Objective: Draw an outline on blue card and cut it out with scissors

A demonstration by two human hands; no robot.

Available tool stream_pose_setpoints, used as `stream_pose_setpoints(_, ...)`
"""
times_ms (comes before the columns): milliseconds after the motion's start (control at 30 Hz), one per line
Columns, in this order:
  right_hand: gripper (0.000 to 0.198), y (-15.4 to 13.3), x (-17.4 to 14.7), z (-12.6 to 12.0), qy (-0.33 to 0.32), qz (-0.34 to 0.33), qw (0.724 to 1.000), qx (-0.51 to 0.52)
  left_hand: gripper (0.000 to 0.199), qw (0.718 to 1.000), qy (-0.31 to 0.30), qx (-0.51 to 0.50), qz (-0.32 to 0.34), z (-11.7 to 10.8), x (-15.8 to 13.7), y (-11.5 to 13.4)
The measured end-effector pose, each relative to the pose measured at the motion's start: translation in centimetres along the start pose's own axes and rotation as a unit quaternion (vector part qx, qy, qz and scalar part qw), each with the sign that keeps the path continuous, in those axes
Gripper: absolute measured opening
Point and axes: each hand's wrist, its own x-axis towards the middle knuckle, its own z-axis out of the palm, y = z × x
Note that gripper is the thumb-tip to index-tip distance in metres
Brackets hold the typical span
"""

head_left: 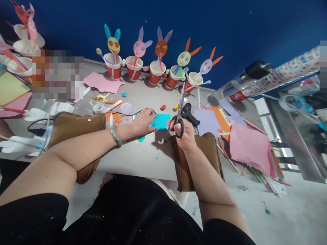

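My left hand [143, 121], with a jade-coloured bangle at the wrist, lies with its fingers stretched out against a piece of bright blue paper [163, 121] on the table. My right hand [185, 135] is closed on a pair of scissors [180, 117] with black handles. The blades point up and away from me. Just below the right fingers shows a small dark stick-like tip [167, 138], whose kind I cannot make out. A black glue gun [189, 114] lies right behind the scissors.
Red paper cups [134, 73] with paper rabbit figures line the back wall. Brown cushions [74, 127] lie under my forearms. Pink paper [249, 146], purple paper [208, 122] and coloured sticks lie on the right. Paper scraps, tape and pens are left of centre. A tall cup stack [281, 76] leans at right.
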Motion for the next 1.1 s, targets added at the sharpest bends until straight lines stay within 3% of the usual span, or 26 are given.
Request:
stream_pose_setpoints(300, 0.059, -0.2, 0.1, 0.2, -0.001, 0.007, 1.000, 0.023, 0.019, 0.999, 0.033, -0.032, 0.028, 0.4, 0.4, -0.6)
stream_pose_setpoints(433, 0.057, -0.3, 0.0, 0.2, 0.009, 0.004, 1.000, 0.020, 0.013, 0.989, 0.056, -0.133, -0.036, -0.2, 0.6, -0.4)
stream_pose_setpoints(500, 0.055, -0.4, 0.0, 0.1, 0.018, 0.009, 1.000, 0.014, 0.006, 0.968, 0.074, -0.224, -0.087, -0.8, 0.6, -0.1)
stream_pose_setpoints(633, 0.048, -0.6, 0.1, 0.1, 0.055, 0.005, 0.998, -0.011, 0.011, 0.873, 0.076, -0.460, -0.145, -1.7, 0.4, 0.9)
stream_pose_setpoints(700, 0.042, -0.8, 0.1, 0.2, 0.079, 0.004, 0.997, -0.025, 0.017, 0.844, 0.064, -0.511, -0.150, -1.9, 0.2, 1.4)
stream_pose_setpoints(800, 0.036, -1.0, 0.2, 0.2, 0.095, 0.004, 0.994, -0.051, 0.021, 0.868, 0.070, -0.474, -0.126, -1.7, -0.2, 1.8)
stream_pose_setpoints(933, 0.036, -1.2, 0.3, 0.2, 0.079, 0.001, 0.994, -0.070, 0.023, 0.922, 0.135, -0.363, -0.020, -1.0, -0.7, 1.6)
stream_pose_setpoints(1100, 0.037, -1.3, 0.1, 0.4, 0.045, 0.019, 0.997, -0.065, 0.043, 0.934, 0.135, -0.329, 0.046, -0.1, -0.7, 1.0)
